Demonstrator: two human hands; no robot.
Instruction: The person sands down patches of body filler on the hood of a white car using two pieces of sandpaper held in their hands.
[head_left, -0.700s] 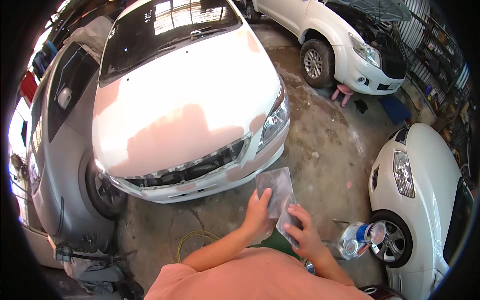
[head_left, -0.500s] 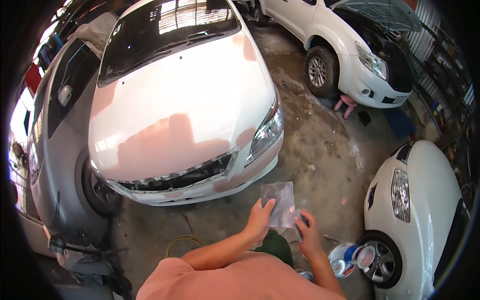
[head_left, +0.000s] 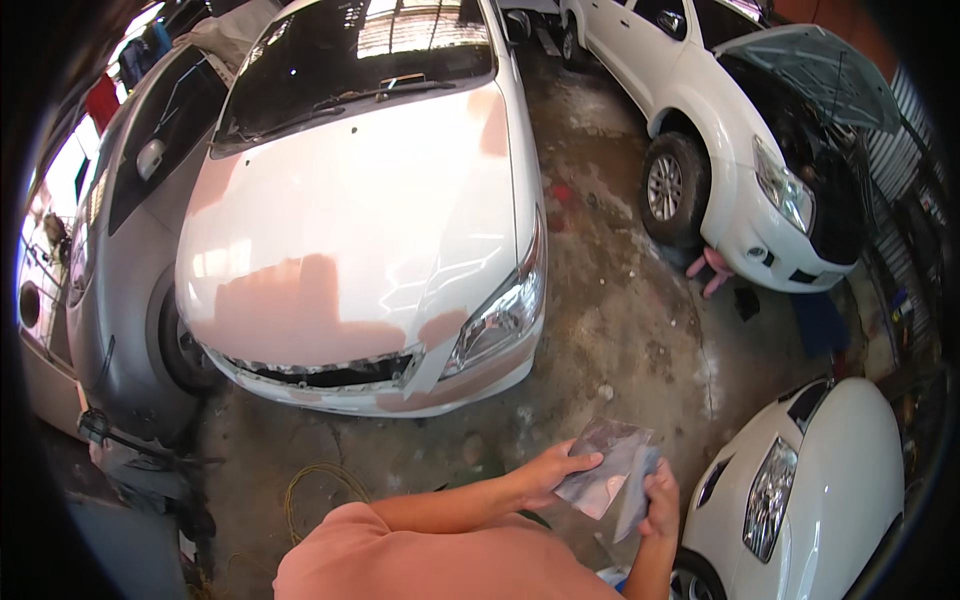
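Observation:
In front of my body, my left hand [head_left: 550, 474] grips a thin grey square plate [head_left: 612, 446] by its edge, thumb on top. A small pinkish patch shows on the plate's face. My right hand [head_left: 662, 502] is closed on a narrower, thin grey blade-like piece [head_left: 636, 492], held upright against the plate's right side. Whether that piece is a spreader I cannot make out for sure. Beyond my hands stands a white car [head_left: 370, 225], with flat pink filler-like patches [head_left: 285, 310] on its bonnet and front.
A silver car [head_left: 140, 250] stands on the left. At the back right is a white pickup [head_left: 690, 110] with its bonnet raised and a pink stool [head_left: 712, 270] near its wheel. A loose white car front [head_left: 800, 480] sits at right. A yellow hose [head_left: 310, 480] lies on the stained floor.
Both hands have moved rightward and down in the picture as the view turned. The plate is now tilted, and the blade-like piece shows more fully against it.

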